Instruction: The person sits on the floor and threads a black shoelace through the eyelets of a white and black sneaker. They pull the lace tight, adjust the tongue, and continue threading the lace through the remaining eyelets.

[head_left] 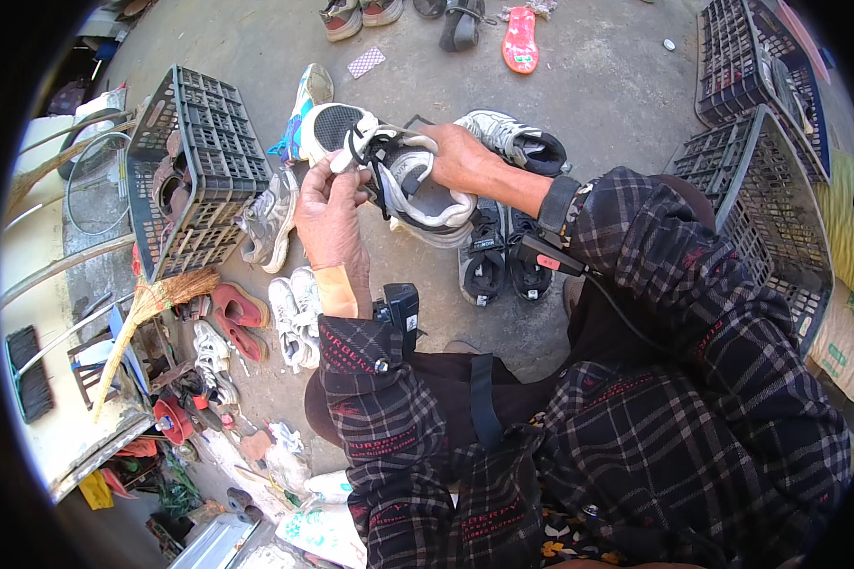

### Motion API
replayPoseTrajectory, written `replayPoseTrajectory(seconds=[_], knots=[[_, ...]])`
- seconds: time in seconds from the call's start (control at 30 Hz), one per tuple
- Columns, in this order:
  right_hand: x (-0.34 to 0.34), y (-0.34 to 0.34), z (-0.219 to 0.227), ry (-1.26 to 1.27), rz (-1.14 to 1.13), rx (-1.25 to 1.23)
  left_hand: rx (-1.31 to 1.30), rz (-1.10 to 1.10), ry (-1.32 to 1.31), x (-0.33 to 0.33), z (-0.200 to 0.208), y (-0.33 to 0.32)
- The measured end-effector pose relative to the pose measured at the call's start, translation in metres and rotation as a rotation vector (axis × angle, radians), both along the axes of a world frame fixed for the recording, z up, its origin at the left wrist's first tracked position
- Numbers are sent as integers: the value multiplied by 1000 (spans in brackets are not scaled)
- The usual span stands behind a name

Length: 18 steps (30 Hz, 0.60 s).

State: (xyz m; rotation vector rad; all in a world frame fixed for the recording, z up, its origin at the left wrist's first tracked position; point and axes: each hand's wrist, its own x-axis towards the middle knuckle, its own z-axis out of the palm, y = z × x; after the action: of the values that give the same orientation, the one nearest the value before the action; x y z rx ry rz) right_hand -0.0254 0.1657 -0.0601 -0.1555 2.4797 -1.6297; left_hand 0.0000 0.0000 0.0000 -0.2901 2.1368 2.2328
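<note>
A white and grey sneaker (416, 182) with black laces (381, 156) is held up in front of me, its mesh toe toward the far left and its opening toward me. My right hand (457, 159) grips its right side near the collar, fingers partly hidden behind it. My left hand (332, 223) is closed in a pinch at the shoe's left side. A small white piece (348, 156) shows at those fingertips, close against the black lace; whether it belongs to the shoe I cannot tell. Below the sneaker stands a pair of dark shoes (485, 251), and a grey-white sneaker (512, 137) lies beyond my right wrist.
Black plastic crates stand on the left (204, 142) and right (773, 213). Left of me are a grey sneaker (270, 218), white shoes (296, 318), red shoes (239, 318) and a straw broom (166, 294). A red insole (520, 40) lies farther off.
</note>
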Motion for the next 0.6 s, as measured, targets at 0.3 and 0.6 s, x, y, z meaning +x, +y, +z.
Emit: replayPoseTrajectory(seconds=[0.3,0.6], knots=[[-7,-4,-4,58,-218,-197,-818,30,194,7,-16,16],[-5,-7,1,100,-142,-188,-805,2,141,1,-27,21]])
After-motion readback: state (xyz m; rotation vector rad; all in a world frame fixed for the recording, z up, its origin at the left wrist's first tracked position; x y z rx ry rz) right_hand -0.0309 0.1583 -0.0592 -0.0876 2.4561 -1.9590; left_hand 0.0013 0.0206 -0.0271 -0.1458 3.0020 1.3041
